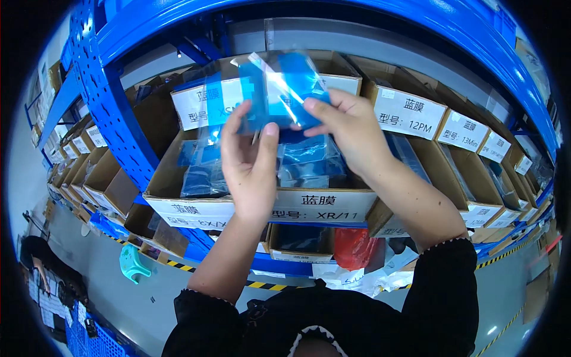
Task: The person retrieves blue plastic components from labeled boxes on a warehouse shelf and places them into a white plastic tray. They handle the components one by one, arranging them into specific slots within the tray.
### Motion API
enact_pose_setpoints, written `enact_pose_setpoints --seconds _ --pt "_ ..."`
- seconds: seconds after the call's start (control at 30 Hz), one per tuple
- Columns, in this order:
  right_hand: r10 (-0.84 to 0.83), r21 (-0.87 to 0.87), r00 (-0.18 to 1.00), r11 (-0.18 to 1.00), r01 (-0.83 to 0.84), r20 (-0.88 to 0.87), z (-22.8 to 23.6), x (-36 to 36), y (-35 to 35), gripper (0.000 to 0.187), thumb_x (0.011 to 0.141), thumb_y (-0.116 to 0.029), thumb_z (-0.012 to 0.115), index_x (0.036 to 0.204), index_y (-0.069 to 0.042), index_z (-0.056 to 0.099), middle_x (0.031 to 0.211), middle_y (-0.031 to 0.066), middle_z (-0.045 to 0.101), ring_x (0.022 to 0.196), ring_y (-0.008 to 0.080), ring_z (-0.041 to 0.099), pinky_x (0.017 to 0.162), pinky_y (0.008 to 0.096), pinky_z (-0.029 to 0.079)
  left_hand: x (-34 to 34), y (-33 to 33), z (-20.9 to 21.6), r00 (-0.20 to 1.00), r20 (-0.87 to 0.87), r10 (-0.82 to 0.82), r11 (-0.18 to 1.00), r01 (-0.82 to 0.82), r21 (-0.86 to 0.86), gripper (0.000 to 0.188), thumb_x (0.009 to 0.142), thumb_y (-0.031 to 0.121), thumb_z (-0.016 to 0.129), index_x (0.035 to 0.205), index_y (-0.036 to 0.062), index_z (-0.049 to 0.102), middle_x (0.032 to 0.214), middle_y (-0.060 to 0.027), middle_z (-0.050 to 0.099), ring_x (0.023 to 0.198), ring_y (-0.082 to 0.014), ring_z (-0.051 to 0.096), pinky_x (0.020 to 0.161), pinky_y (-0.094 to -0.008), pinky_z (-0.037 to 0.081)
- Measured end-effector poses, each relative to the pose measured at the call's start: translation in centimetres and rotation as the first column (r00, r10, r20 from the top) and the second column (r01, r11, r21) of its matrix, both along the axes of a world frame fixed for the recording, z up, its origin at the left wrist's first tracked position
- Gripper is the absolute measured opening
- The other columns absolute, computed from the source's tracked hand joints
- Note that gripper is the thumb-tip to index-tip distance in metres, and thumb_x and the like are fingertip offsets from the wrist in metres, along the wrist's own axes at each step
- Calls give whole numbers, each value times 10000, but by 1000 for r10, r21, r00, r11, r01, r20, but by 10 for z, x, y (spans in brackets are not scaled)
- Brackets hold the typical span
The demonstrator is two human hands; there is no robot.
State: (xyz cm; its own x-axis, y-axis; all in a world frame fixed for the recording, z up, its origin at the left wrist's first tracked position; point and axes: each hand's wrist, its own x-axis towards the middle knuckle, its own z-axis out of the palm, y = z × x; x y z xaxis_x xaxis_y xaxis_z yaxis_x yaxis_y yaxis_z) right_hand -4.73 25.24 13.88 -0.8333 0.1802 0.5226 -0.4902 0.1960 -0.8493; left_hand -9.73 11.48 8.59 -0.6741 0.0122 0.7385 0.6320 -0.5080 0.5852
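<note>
Clear plastic packets of blue film (299, 77) are held up in front of the shelf boxes, overlapping and a little blurred. My right hand (352, 122) pinches their right lower edge between thumb and fingers. On the other side, my left hand (250, 169) has its thumb and fingers around the left part of the packets, where clear wrap hangs beside the index finger. Its exact grip is partly hidden by glare. Just below both hands is an open cardboard box (351, 199) with more blue film packets (306, 163) in it.
Labelled cardboard boxes (410, 113) fill the shelf tiers to the right and behind. A blue perforated post (119, 128) rises at the left. Below are a red plastic bag (354, 249) and a green stool (133, 265). Another person (50, 262) is at the far left.
</note>
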Motion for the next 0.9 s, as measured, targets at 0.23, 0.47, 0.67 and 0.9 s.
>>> enact_pose_setpoints --seconds 0.23,0.47,0.67,0.9 --pt "-232 364 962 891 270 -145 25 2 41 208 880 -173 619 1003 -10 654 884 45 671 810 95 610 714 236 476 -10 -52 27 672 -154 725 683 -730 31 726 838 232 690 1405 14 291 1430 -167 319 1323 -260 329 1096 -427 226" --pt "22 355 995 935 15 -100 34 8 35 212 850 -197 645 959 -17 673 860 47 676 785 100 606 727 245 475 -36 -80 56 965 -215 150 880 -229 -416 559 761 238 754 1226 6 549 1166 -114 591 1094 -195 549 975 -346 387" --pt "-90 226 955 961 157 -283 33 0 32 485 768 -232 742 1161 0 580 1027 114 652 901 164 624 818 298 492 -39 -73 47 998 -40 -41 798 9 -602 187 854 83 660 1021 0 648 890 -44 665 784 -75 605 682 -208 484" --pt "-155 485 580 403 776 -800 20 9 9 685 719 -408 749 1261 -59 515 1307 178 460 1212 338 442 1008 440 342 -34 -52 34 988 99 -120 926 147 -347 165 873 97 638 1008 1 639 889 -61 663 777 -99 623 653 -256 540"
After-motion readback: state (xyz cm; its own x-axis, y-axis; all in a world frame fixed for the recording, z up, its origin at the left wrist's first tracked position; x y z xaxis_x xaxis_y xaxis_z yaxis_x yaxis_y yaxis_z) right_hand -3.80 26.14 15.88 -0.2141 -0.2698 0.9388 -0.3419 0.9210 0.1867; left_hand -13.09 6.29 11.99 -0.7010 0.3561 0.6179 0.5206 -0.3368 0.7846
